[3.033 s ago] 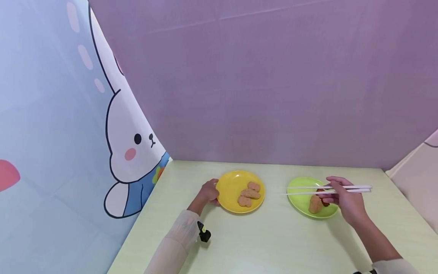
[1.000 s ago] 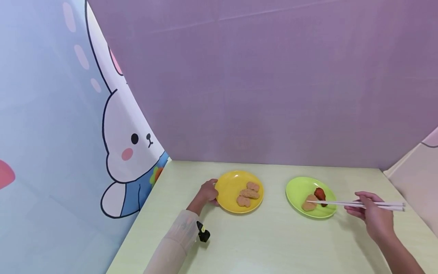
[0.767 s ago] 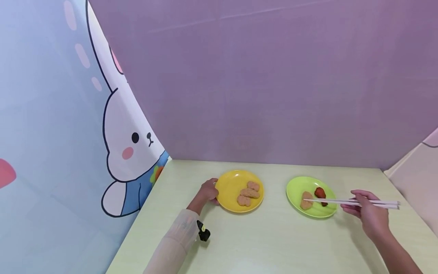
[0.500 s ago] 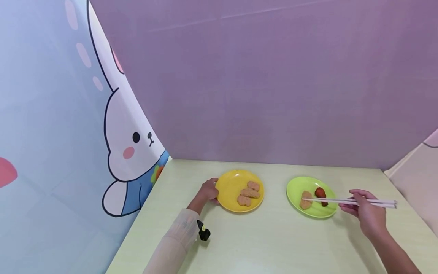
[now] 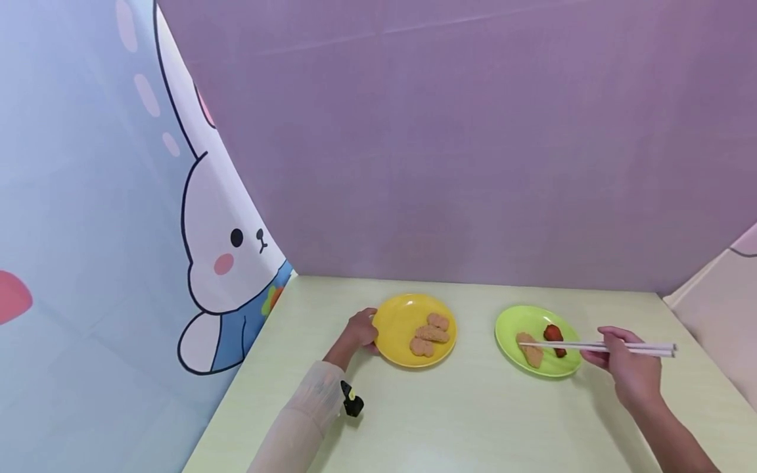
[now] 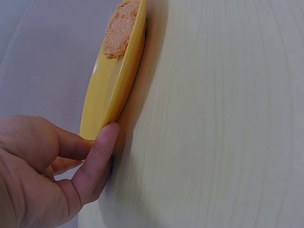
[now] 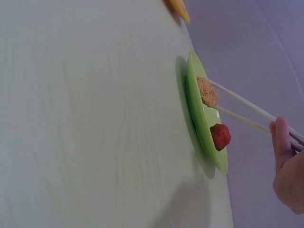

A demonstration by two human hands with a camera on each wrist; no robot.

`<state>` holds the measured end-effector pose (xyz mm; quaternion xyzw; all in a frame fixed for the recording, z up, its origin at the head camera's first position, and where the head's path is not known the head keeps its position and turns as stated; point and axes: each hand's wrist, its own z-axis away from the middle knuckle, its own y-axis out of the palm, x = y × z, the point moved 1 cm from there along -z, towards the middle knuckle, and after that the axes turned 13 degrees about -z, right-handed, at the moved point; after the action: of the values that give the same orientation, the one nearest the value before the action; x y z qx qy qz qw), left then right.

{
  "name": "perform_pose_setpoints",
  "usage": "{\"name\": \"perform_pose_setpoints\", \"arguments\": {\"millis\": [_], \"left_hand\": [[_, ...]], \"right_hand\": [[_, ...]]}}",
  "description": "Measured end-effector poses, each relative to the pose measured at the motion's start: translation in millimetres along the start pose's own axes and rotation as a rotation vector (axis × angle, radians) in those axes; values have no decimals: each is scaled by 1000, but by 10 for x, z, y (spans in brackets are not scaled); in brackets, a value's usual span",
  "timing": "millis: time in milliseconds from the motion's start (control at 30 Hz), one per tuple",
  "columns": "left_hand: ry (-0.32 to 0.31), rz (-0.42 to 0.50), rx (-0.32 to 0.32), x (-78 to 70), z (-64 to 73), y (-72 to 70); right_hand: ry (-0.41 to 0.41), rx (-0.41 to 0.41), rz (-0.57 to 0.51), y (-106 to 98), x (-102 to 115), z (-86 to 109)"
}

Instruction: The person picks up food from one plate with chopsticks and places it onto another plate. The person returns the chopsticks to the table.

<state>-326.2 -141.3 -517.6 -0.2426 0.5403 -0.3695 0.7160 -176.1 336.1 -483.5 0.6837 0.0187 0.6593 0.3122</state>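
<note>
My left hand (image 5: 361, 330) pinches the left rim of a yellow plate (image 5: 395, 328); the left wrist view shows thumb and fingers at its edge. On that plate lie several breaded nuggets (image 5: 432, 334). In my right hand (image 5: 635, 371) is a pair of white chopsticks (image 5: 641, 349), reaching leftward over a green plate (image 5: 510, 322). Their tips are at a breaded piece of fried chicken (image 5: 531, 351). In the right wrist view the chopsticks (image 7: 247, 105) are spread around the chicken piece (image 7: 207, 91), which lies on the plate. Beside it rests a red-brown drumstick (image 5: 554, 335).
Both plates stand on a pale wood-grain table (image 5: 449, 420). A purple cloth wall (image 5: 473, 144) rises behind it. On the left hangs a sheet printed with a cartoon rabbit (image 5: 219, 243). A small black device (image 5: 353, 402) sits at my left wrist.
My right hand first drew back to the right, then came slightly left again. The chicken piece has turned and shifted left on the green plate. My left hand stays on the yellow plate.
</note>
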Motion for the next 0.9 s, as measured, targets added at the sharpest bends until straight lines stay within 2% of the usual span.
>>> {"name": "perform_pose_setpoints", "arguments": {"millis": [233, 567, 700, 900], "left_hand": [[-27, -4, 9, 1, -4, 0], [-21, -1, 11, 8, -21, 0], [-10, 3, 13, 5, -7, -3], [-19, -1, 19, -1, -20, -16]], "right_hand": [[-5, -13, -24, -4, 27, 11], [30, 81, -53, -4, 67, 57], [24, 93, -14, -8, 89, 76], [38, 102, 128, -1, 80, 84]]}}
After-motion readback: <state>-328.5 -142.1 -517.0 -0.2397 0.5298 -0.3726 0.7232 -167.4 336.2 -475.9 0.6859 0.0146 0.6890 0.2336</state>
